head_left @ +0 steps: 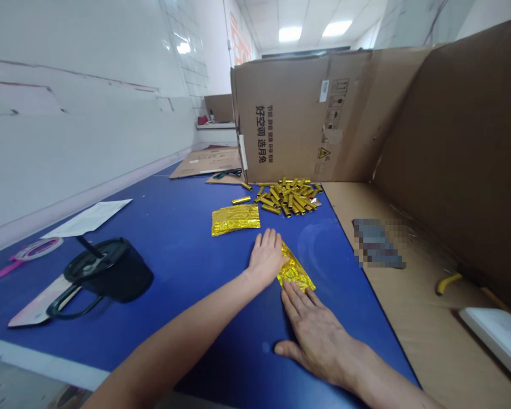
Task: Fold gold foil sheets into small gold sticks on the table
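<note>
A shiny gold foil sheet [297, 272] lies on the blue tabletop under my two hands. My left hand [267, 255] is flat with fingers stretched out, its thumb side on the foil's left edge. Flat near the foil's lower edge, my right hand [317, 329] has its fingertips on it and its thumb spread to the left. Beyond my left hand rests a stack of gold foil sheets [235, 219]. Further back is a heap of small rolled gold tubes [292, 196], with a single gold tube [241, 200] lying apart to its left.
A dark mug [119, 272] with a handle and straw stands at the left, near a pink-and-white tape roll [40, 250] and a white paper [89, 217]. Large cardboard boxes [298, 125] wall off the back and right. A pixelated item [377, 243] lies on cardboard at right.
</note>
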`<action>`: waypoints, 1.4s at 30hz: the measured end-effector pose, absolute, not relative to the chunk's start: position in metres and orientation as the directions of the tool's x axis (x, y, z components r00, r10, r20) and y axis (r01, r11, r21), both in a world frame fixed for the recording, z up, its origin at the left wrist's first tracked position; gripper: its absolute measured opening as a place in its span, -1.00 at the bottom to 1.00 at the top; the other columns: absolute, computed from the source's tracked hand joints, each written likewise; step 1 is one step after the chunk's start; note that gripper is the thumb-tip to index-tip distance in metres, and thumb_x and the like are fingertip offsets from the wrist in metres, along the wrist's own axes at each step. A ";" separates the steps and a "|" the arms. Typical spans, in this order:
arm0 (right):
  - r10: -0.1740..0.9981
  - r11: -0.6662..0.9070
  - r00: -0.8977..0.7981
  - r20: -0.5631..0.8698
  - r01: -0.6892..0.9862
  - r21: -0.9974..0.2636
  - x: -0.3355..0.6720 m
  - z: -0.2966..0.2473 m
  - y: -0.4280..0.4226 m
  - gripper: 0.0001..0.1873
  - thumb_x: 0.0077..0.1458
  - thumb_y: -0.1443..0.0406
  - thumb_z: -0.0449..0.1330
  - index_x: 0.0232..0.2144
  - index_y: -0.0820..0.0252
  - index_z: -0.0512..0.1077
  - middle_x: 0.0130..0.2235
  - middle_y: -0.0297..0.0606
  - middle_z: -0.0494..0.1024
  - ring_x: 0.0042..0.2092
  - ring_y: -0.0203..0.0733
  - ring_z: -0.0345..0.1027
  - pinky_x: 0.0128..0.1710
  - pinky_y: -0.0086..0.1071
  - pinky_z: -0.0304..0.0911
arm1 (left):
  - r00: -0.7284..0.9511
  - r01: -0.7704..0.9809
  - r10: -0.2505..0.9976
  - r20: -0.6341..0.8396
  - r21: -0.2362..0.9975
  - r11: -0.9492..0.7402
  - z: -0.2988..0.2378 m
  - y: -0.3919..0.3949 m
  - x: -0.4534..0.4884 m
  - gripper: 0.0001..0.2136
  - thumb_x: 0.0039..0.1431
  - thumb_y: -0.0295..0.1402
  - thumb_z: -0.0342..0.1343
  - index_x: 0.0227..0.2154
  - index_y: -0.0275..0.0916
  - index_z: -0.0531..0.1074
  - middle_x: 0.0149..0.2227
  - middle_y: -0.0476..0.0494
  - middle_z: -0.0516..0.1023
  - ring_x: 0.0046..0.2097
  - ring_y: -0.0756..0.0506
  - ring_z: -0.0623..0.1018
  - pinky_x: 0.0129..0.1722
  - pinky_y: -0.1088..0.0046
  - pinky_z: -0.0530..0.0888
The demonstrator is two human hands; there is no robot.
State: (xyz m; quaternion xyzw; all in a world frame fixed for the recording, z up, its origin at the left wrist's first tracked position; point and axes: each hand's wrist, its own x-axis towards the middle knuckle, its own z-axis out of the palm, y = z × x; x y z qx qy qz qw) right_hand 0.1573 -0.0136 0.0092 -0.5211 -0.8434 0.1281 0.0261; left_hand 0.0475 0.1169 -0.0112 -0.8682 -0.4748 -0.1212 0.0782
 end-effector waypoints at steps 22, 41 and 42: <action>0.993 0.106 -0.096 0.072 0.981 -0.161 0.215 0.016 0.025 -0.56 0.11 0.09 -0.20 -0.37 0.18 0.40 -0.40 -0.17 0.53 -0.30 -0.10 0.39 -0.17 -0.23 0.15 | 0.713 0.698 0.700 0.016 0.069 -0.713 -0.013 0.067 0.013 -0.34 0.06 0.05 -0.39 0.12 -0.33 -0.12 0.18 -0.23 -0.11 0.18 -0.20 -0.24 0.08 0.11 -0.21; 0.900 0.400 -0.435 -0.025 0.846 -0.352 0.199 -0.007 0.018 -0.30 0.07 -0.01 -0.24 0.14 0.31 -0.13 0.19 -0.10 -0.16 0.19 -0.16 -0.41 0.13 -0.17 -0.35 | 0.775 0.623 0.630 -0.048 0.222 -0.750 -0.010 0.029 0.007 -0.32 0.00 0.11 -0.29 0.12 -0.18 -0.13 0.19 -0.23 -0.17 0.18 -0.20 -0.17 0.08 0.09 -0.16; 0.924 0.358 -0.381 -0.015 0.880 -0.312 0.205 -0.009 0.022 -0.28 0.06 -0.03 -0.25 0.13 0.35 -0.10 0.19 -0.08 -0.17 0.19 -0.15 -0.41 0.13 -0.17 -0.35 | 0.776 0.624 0.629 -0.055 0.219 -0.750 -0.009 0.028 0.007 -0.32 0.00 0.11 -0.29 0.12 -0.18 -0.12 0.19 -0.23 -0.17 0.18 -0.19 -0.18 0.08 0.09 -0.17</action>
